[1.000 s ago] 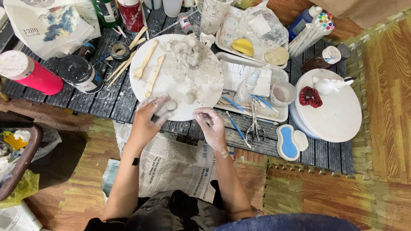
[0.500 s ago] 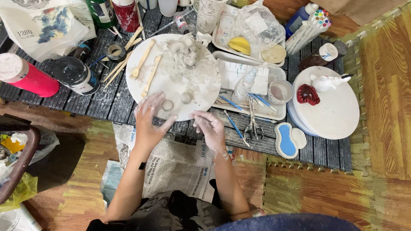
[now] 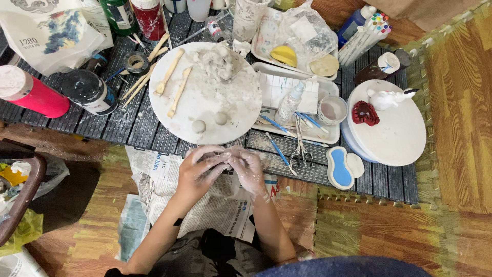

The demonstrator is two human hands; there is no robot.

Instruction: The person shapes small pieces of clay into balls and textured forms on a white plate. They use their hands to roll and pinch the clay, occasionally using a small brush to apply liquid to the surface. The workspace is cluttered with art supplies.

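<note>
Left hand [image 3: 197,172] and right hand [image 3: 248,169] press together, fingers curled around a hidden clay lump, above newspaper [image 3: 205,205], near two clay balls [image 3: 210,122] on the round white board [image 3: 205,92]; pink cylindrical bottle [image 3: 31,95] far left.

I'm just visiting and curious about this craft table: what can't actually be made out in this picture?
Head view only:
- Whatever sits between the left hand and right hand: hidden by the clay-smeared fingers.
- Green bottle and red bottle: tops cut off by the upper edge.
- Grey clay heap on the round white board: shape too lumpy to identify.
</note>
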